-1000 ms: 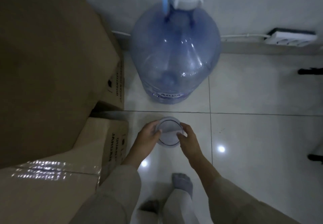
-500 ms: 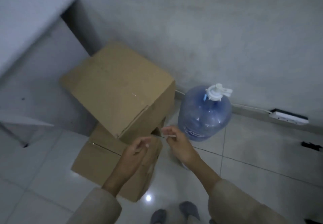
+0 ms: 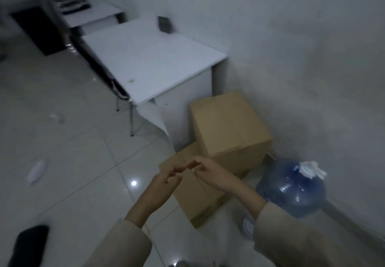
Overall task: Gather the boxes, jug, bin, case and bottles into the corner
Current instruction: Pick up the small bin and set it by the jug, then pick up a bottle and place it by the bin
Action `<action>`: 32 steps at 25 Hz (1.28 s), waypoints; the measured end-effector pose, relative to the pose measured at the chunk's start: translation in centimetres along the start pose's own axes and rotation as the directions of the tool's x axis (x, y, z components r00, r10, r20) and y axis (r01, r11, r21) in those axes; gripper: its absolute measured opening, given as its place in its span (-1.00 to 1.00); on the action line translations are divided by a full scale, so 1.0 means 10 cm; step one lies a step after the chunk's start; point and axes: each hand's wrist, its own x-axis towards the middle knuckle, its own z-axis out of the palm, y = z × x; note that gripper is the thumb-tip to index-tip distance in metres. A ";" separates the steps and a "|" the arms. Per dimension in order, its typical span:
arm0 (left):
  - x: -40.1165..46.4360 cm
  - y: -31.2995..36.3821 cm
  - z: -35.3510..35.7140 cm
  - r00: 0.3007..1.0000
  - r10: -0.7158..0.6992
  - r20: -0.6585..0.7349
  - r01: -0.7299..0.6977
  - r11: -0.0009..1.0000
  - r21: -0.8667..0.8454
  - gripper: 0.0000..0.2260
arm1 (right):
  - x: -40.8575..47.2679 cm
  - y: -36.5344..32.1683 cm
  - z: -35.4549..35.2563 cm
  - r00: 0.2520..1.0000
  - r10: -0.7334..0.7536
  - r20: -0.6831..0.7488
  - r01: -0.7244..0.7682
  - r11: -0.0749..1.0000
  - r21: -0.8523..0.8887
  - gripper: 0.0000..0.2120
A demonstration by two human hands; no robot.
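Two brown cardboard boxes stand against the wall: the upper box [image 3: 231, 125] rests partly on the lower box [image 3: 195, 200]. Right of them is the blue water jug [image 3: 291, 187] with a white pump cap. A clear round bin [image 3: 247, 226] sits on the floor, mostly hidden behind my right sleeve. My left hand [image 3: 166, 176] and my right hand [image 3: 206, 170] hover over the lower box with their fingertips touching each other. I see nothing held in either hand.
A white desk [image 3: 150, 58] stands left of the boxes with a dark item [image 3: 164, 24] at its back and chair legs [image 3: 125, 100] below. White scraps [image 3: 36, 170] lie on the tile floor. A black object [image 3: 29, 243] sits at the lower left.
A second ago both hands held the clear bin near the floor by the jug. They have let it go and risen, and my view has swung up and left to the desk.
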 end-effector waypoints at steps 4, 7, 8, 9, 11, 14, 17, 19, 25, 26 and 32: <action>-0.79 -0.25 -0.54 0.977 -0.070 -0.202 0.072 0.997 -0.001 -0.83 | -0.02 -0.53 0.57 0.971 -0.095 0.219 0.118 0.988 -0.095 -0.76; -1.46 -0.60 -0.93 0.928 -0.151 -0.340 0.151 0.988 -0.027 -0.81 | -0.07 -0.87 1.10 0.934 -0.135 0.331 0.179 0.978 -0.107 -0.79; -1.71 -0.73 -1.04 0.908 -0.179 -0.379 0.170 0.984 -0.058 -0.82 | -0.10 -0.95 1.31 0.917 -0.137 0.374 0.193 0.974 -0.117 -0.80; -1.99 -0.87 -1.12 0.883 -0.212 -0.418 0.192 0.977 -0.089 -0.82 | -0.13 -1.03 1.53 0.897 -0.139 0.420 0.209 0.970 -0.127 -0.80; -2.59 -1.15 -1.25 0.826 -0.279 -0.489 0.236 0.960 -0.149 -0.84 | -0.21 -1.20 2.03 0.855 -0.142 0.499 0.243 0.959 -0.144 -0.80; -3.46 -1.50 -1.37 0.731 -0.369 -0.574 0.298 0.929 -0.218 -0.84 | -0.41 -1.43 2.80 0.800 -0.149 0.582 0.287 0.946 -0.152 -0.80; -4.27 -1.81 -1.48 0.646 -0.441 -0.623 0.358 0.896 -0.262 -0.83 | -0.72 -1.67 3.58 0.738 -0.155 0.656 0.316 0.939 -0.134 -0.80; -4.72 -1.99 -1.54 0.594 -0.469 -0.653 0.384 0.879 -0.282 -0.81 | -0.91 -1.80 4.02 0.697 -0.151 0.701 0.329 0.936 -0.125 -0.80; -5.70 -2.39 -1.59 0.450 -0.550 -0.704 0.412 0.827 -0.383 -0.79 | -1.28 -2.02 4.92 0.603 -0.114 0.790 0.343 0.931 -0.128 -0.81; -5.81 -2.46 -1.57 0.426 -0.560 -0.711 0.407 0.820 -0.402 -0.79 | -1.30 -2.04 5.05 0.588 -0.107 0.802 0.349 0.928 -0.131 -0.81; -6.09 -2.81 -1.59 0.316 -0.626 -0.713 0.391 0.771 -0.504 -0.81 | -1.23 -2.14 5.64 0.513 -0.082 0.854 0.367 0.921 -0.132 -0.80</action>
